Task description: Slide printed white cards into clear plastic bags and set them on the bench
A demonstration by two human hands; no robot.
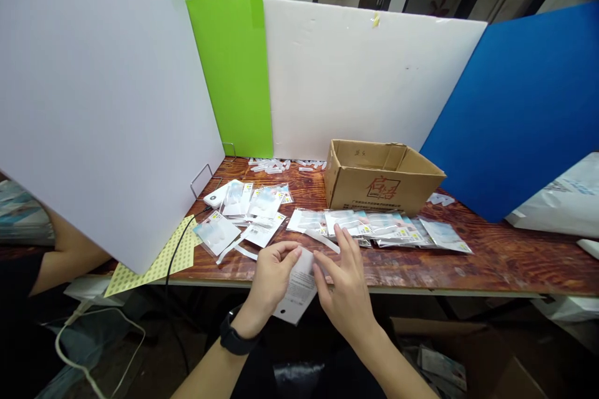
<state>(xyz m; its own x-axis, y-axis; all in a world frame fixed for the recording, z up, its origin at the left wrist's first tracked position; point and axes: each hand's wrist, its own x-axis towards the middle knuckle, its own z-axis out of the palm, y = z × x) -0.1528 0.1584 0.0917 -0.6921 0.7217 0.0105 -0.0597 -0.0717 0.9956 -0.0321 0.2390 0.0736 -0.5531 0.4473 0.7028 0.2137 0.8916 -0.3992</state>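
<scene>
Now both hands hold a printed packet.

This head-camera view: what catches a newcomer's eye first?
Probably the tall panels, especially the bright green one at the back left and the deep blue one on the right. Between them, an open brown cardboard box with red markings stands on the reddish-brown wooden table.

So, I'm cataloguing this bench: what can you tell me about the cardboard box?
The cardboard box is brown and rectangular, with red and dark printing on its front and small dark marks inside. It stands upright on the wooden table, top open, floor hidden from view. Plastic packets lie along its front; I can't tell whether they touch it. Neither the left hand nor right hand does.
</scene>
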